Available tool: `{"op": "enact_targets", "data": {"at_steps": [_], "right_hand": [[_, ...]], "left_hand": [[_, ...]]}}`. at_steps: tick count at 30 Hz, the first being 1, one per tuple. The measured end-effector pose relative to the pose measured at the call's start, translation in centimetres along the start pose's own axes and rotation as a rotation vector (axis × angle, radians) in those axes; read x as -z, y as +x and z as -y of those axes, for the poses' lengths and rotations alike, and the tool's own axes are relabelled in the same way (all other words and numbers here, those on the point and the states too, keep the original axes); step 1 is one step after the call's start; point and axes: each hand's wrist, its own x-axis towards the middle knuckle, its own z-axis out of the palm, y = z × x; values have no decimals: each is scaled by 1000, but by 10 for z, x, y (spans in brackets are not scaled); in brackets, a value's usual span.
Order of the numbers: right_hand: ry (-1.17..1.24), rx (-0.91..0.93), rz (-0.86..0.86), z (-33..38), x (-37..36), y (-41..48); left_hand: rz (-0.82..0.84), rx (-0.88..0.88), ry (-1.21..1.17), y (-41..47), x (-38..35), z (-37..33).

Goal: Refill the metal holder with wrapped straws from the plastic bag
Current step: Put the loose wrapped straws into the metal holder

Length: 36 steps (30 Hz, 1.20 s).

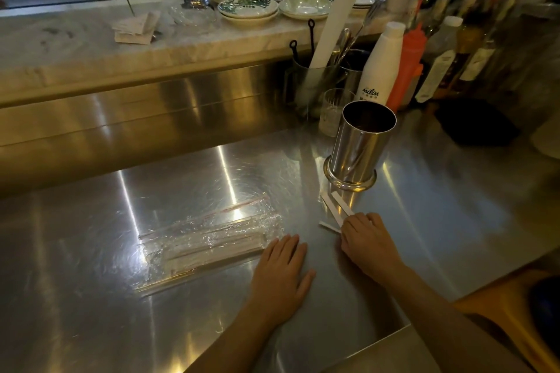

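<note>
A clear plastic bag [206, 239] holding wrapped straws lies flat on the steel counter, left of centre. The shiny metal holder [357, 145] stands upright to the right of it; nothing shows above its rim. A few white wrapped straws [335, 211] lie loose on the counter just in front of the holder's base. My right hand [368, 244] rests on their near ends, fingers curled over them. My left hand [283, 269] lies flat and open on the counter, its fingertips at the bag's right end.
Behind the holder stand a glass [333, 112], a white bottle [378, 70], an orange squeeze bottle [407, 66], a utensil pot [315, 82] with a white roll, and syrup bottles. Plates [248, 10] are stacked on the marble ledge. A wooden board [512, 309] lies at the near right.
</note>
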Motion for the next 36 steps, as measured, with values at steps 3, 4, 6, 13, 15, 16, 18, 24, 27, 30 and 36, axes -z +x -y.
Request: {"op": "enact_targets", "data": {"at_steps": [3, 4, 6, 13, 15, 16, 18, 24, 27, 30, 36], "right_hand": [[171, -137, 94, -1, 1, 8], [270, -210, 104, -3, 2, 9], [451, -350, 53, -7, 2, 12], [673, -574, 32, -25, -3, 24], [663, -582, 154, -28, -5, 28], [645, -572, 211, -29, -6, 30], [605, -544, 299, -29, -5, 35], [505, -511, 369, -25, -7, 39], [551, -520, 316, -23, -9, 39], [610, -509, 225, -20, 3, 42], [659, -391, 74, -9, 65, 62]], "left_hand": [[6, 11, 12, 1, -1, 0], [7, 13, 16, 1, -1, 0], [10, 16, 17, 0, -2, 1], [-26, 12, -7, 0, -2, 1], [-23, 11, -5, 0, -1, 0], [-19, 12, -2, 0, 0, 0], [-15, 12, 1, 0, 0, -1], [-3, 12, -12, 0, 0, -1], [-1, 12, -35, -1, -1, 0], [-3, 14, -41, 0, -2, 1], [-7, 9, -16, 0, -2, 1]]}}
